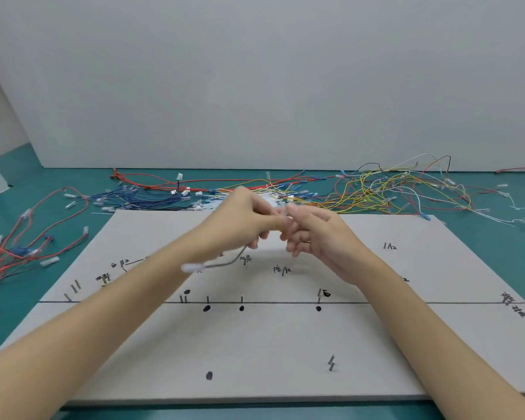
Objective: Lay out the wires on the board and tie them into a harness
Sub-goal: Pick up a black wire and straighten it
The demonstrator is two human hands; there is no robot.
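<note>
Both hands meet above the centre of the board (285, 344), raised off it. Left hand (246, 218) curls round a single grey wire (225, 263); the wire drops from under its fingers and runs down-left in the frame, ending in a pale connector (190, 267) (blurred, so probably in motion). Right hand (312, 234) touches the left at the fingertips, fingers loosely bent; seems to pinch the wire's other end, but the contact is too smeared to tell.

Key relation: wire's long axis runs from the hands toward the lower left, hanging free above the board and touching no pin. Left hand is nearer the dangling end; the pins (208, 299) along the drawn line (406, 302) sit just below the hands in the frame. Judgement: the next move is to bring the wire down and route it along those pins.

Board carries no laid wires yet, only pins, black dots and handwritten marks. It lies on a teal surface (19, 322). Loose wires lie beyond it: red and blue bunch (152, 192) upper left, yellow tangle (376, 192) upper right, red strands (12, 253) at far left. Plain grey wall (255, 71) behind.
</note>
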